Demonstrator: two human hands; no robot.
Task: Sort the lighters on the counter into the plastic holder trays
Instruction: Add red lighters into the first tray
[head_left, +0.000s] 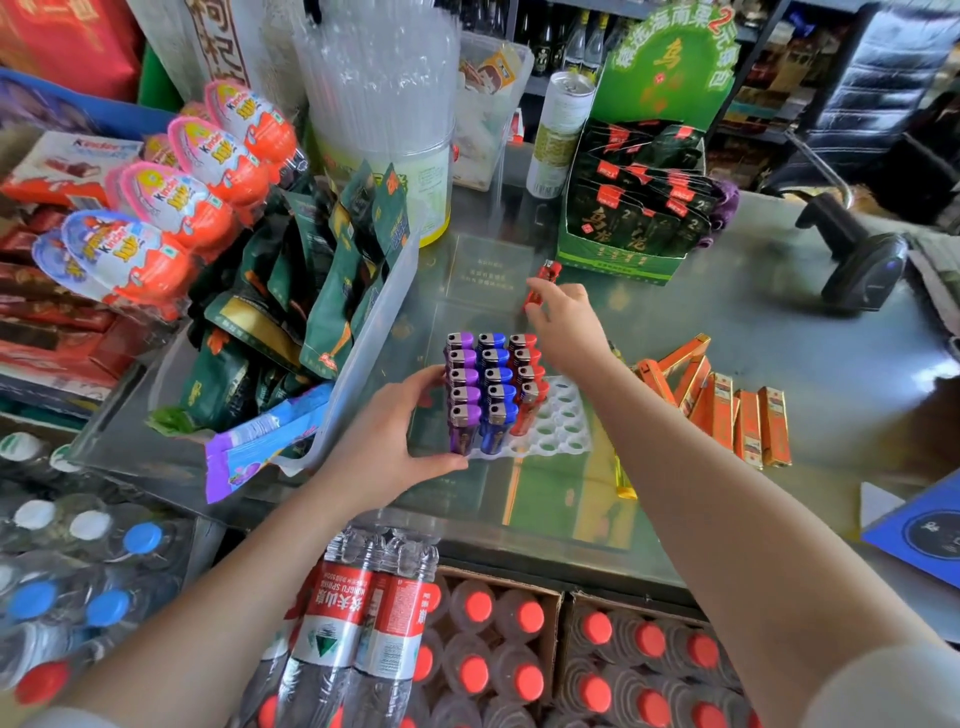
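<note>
glass counter (753, 332), shop shelves (769, 78) behind

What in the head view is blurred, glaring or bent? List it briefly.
Head view: wide-angle bending curves the frame edges; the glass counter shows glare; the right hand on the red lighter is slightly motion-blurred; the left hand and tray look sharp.

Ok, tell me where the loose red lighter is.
The red lighter sits at the right hand's fingertips, beyond the white holder tray, near the green tea box.
</note>
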